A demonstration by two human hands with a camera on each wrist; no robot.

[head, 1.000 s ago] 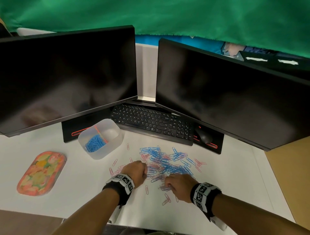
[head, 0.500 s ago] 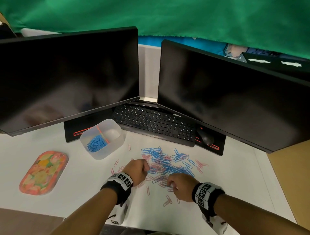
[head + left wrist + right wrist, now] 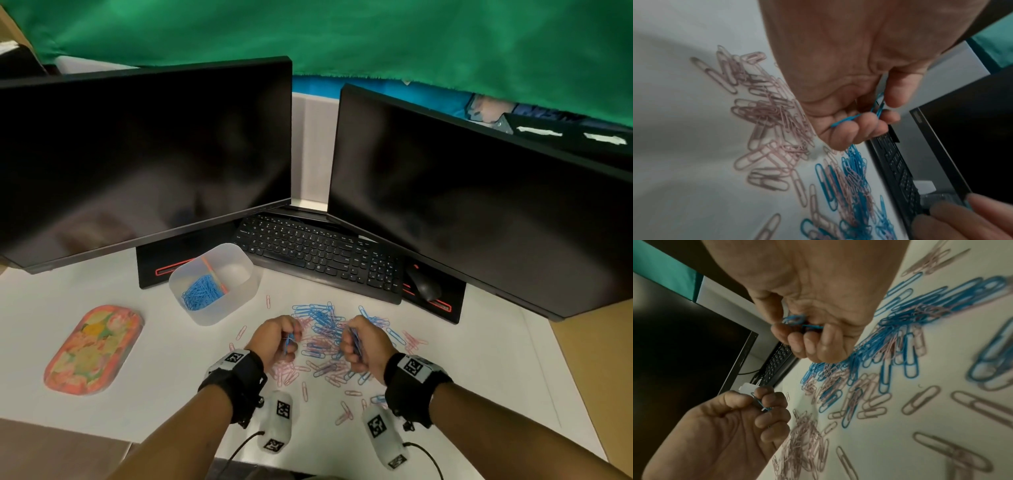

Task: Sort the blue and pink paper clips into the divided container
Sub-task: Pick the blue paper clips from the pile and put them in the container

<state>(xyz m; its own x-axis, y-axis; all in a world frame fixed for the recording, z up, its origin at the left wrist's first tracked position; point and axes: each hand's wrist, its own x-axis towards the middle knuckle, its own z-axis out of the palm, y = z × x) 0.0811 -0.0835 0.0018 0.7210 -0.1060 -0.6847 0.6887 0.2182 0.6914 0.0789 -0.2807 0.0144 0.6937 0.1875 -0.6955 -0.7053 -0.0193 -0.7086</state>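
A mixed heap of blue and pink paper clips (image 3: 323, 337) is spread on the white desk in front of the keyboard. My left hand (image 3: 278, 339) hovers at the heap's left edge, fingers curled round blue clips (image 3: 877, 110). My right hand (image 3: 359, 346) is raised at the heap's right side and grips a bunch of blue clips (image 3: 795, 321). The translucent divided container (image 3: 214, 284) stands to the upper left, with blue clips (image 3: 200, 293) in its left compartment; the right compartment looks bare. An orange strip divides it.
A black keyboard (image 3: 318, 255) and mouse (image 3: 423, 286) lie behind the heap, under two dark monitors (image 3: 144, 161). A flowered oval tray (image 3: 92, 349) sits at the left. Loose pink clips (image 3: 344, 414) are scattered toward the near desk edge.
Both hands were knuckles-up on the heap; now they have lifted and turned palms inward, each holding blue clips. The camera view shifted slightly.
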